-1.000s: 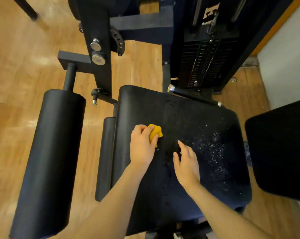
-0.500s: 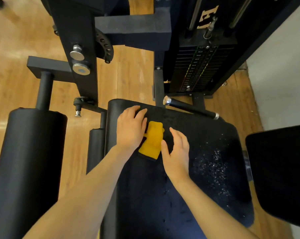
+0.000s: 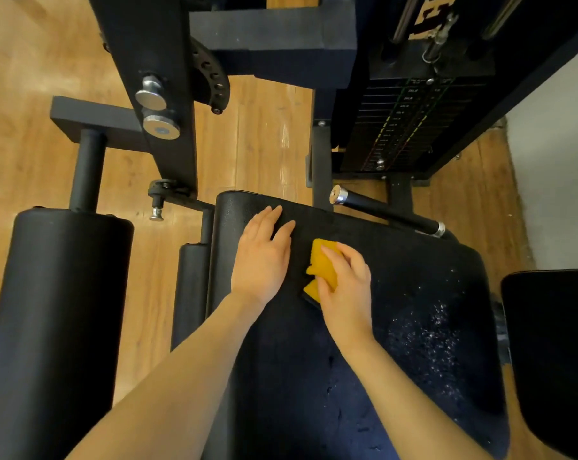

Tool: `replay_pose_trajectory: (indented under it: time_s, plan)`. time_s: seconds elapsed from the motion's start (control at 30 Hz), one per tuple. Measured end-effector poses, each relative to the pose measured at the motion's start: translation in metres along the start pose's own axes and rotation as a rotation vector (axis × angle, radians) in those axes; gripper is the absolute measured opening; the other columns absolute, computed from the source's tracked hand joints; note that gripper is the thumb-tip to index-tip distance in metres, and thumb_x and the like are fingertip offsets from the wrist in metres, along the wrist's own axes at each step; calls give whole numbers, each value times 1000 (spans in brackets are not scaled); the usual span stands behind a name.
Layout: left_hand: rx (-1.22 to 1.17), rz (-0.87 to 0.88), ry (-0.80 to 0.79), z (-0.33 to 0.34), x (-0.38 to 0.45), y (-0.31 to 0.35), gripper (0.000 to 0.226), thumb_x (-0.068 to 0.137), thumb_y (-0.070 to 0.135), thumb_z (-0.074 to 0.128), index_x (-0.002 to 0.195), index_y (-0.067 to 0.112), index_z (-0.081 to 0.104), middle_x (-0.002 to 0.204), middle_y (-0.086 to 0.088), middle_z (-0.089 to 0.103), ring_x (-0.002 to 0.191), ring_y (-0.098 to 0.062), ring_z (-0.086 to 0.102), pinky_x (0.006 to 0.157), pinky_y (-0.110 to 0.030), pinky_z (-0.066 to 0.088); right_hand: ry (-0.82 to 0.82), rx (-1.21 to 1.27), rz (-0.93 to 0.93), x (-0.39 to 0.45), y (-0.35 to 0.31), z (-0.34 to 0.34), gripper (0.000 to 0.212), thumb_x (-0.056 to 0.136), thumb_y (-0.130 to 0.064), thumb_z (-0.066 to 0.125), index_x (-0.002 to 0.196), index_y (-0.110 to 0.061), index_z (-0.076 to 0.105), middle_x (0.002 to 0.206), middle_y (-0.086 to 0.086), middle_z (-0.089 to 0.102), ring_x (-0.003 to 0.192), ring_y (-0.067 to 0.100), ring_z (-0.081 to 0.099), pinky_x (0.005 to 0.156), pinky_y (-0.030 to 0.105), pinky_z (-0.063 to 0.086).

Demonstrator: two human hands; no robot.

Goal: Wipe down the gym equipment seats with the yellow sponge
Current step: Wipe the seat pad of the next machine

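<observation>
My right hand (image 3: 345, 287) curls over the yellow sponge (image 3: 322, 270), gripping it against the black seat (image 3: 397, 287) — my left hand (image 3: 262, 257) lies flat, fingers straight, just beside it

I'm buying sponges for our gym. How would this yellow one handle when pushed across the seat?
Probably soft: the yellow sponge looks buckled under the right hand. Likely light, since fingers alone move it. It may drag on the seat, which looks textured.
</observation>
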State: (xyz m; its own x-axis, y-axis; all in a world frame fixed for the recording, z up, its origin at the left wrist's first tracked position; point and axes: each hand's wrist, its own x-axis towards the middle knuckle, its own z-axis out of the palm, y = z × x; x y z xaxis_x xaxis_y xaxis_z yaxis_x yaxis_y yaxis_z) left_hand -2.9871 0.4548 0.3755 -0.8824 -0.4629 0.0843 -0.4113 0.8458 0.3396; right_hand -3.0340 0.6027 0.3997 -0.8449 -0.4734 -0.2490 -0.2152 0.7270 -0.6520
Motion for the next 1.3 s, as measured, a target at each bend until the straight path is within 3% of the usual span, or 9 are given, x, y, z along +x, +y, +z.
replay_pose_trajectory:
  time_s: [0.3,0.43,0.5,0.57,0.8,0.97,1.17,1.3]
  plan:
    - [88,5,-35,1,1,1,35,89,10,64,124,7,61,138,-18,51,131,-36,42,109,-46,34,174,166,107,40,17,-13,50,88,-12,67,135,-19,53,141,-1,41,131,17,40,107,28,34]
    - [96,6,-43,0,2,2,36,89,10,63,124,8,60,139,-17,50,132,-35,41,109,-47,36,93,103,19,61,4,-6,49,89,-41,62,133,-20,56,140,-2,41,129,16,34,100,25,34]
    - [99,1,-48,0,2,2,36,89,11,63,125,8,60,139,-17,50,132,-35,41,110,-47,36,119,58,20,69,2,-2,48,90,-49,57,129,-20,59,136,0,45,124,19,36,98,31,40]
    - [105,-2,-53,0,2,3,35,90,12,62,125,9,60,139,-17,50,132,-35,41,110,-47,36,156,9,7,73,4,0,42,92,-42,58,126,-19,61,130,3,48,118,21,40,96,35,43]
    - [117,-14,-57,0,2,5,35,90,12,62,125,9,60,138,-17,51,132,-35,42,109,-48,36,147,-31,12,42,7,8,39,90,-17,65,128,-21,58,128,1,46,116,20,40,85,22,41]
    - [131,-17,-62,0,2,5,35,90,10,62,125,9,59,139,-18,50,132,-36,41,109,-48,34,165,-37,-60,-15,21,15,41,84,-11,71,123,-18,63,126,-1,48,114,19,43,82,25,47]
    - [151,-14,-60,0,2,6,36,89,10,63,125,9,59,138,-18,50,131,-37,42,108,-48,35,175,49,-56,-31,27,12,34,83,-12,73,116,-16,69,123,0,53,113,11,42,85,11,37]
    - [148,-10,-59,0,2,5,35,90,12,60,125,9,59,139,-18,49,132,-36,41,109,-48,34,212,123,17,4,20,1,31,88,-15,67,119,-15,67,126,3,51,115,18,43,90,27,41]
